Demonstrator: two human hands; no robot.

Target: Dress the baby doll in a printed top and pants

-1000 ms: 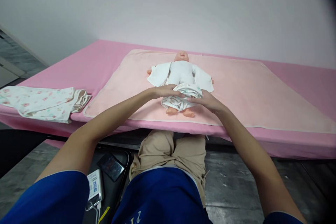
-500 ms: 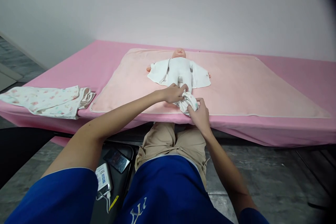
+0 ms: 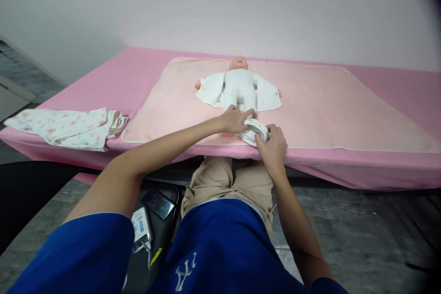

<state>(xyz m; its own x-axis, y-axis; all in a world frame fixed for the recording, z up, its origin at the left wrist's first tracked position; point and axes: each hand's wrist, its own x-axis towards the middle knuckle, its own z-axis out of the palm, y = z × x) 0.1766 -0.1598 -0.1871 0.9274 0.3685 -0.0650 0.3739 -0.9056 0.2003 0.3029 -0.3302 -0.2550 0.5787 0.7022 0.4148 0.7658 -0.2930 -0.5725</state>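
A baby doll (image 3: pixel 240 83) lies on its back in a white suit, arms out to the sides and legs towards me. At its feet is a bunched-up white baby garment (image 3: pixel 254 134) with a small print, gathered into a ring. My left hand (image 3: pixel 234 120) is closed on the garment's left edge, over the doll's lower legs. On the other side, my right hand (image 3: pixel 273 147) pinches the rim between thumb and fingers. My left hand and the cloth hide most of the doll's feet, so I cannot tell whether a foot is inside.
Under the doll is a peach mat (image 3: pixel 327 110) on a pink-covered table (image 3: pixel 344 161). A folded printed cloth (image 3: pixel 65 126) lies at the left front edge. Below, a phone (image 3: pixel 157 204) and a white power bank (image 3: pixel 141 227) rest on a black seat.
The view has shifted slightly. Both hands still hold the bunched garment, and its opening looks a little wider, with my right hand farther to the right.
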